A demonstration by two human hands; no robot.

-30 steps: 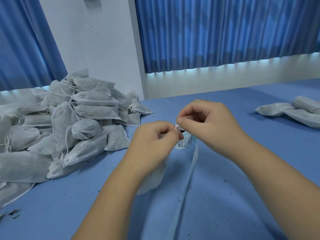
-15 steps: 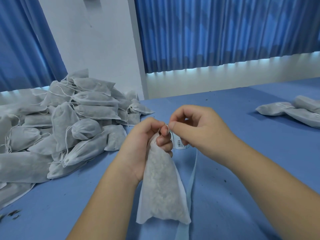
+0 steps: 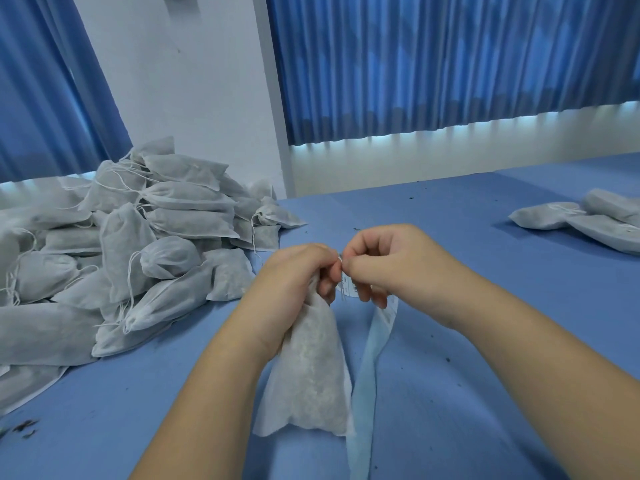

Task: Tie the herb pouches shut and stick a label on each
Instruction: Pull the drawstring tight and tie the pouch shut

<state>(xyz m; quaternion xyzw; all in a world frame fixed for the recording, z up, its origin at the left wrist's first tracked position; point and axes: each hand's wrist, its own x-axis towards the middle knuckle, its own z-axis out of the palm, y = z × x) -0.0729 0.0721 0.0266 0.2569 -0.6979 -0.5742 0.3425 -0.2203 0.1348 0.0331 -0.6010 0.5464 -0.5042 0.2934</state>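
At the near edge of the bench (image 3: 485,358), right below my camera, a pale blue backing strip (image 3: 365,382) runs from the bottom of the view up under the right hand (image 3: 398,268). Just left of it and touching it hangs the herb pouch (image 3: 311,372) I am working on. Its flat bottom hem is nearest me and its neck is bunched inside the left hand (image 3: 287,296), whose fingers are curled tight round it. The right hand meets the left at the pouch's mouth, thumb and forefinger pinched together on something small. I cannot tell whether that is the drawstring or a sticker's edge. A white printed label (image 3: 348,289) shows just beneath those fingers, at the top of the strip.

Dark herb crumbs (image 3: 24,426) lie on the bench at my near left. Beyond them a big heap of filled pouches (image 3: 145,251), drawstrings trailing, covers the left side. A few more pouches (image 3: 588,220) lie well apart at the far right. Past the bench, a white wall (image 3: 190,81) stands between blue curtains (image 3: 433,64).
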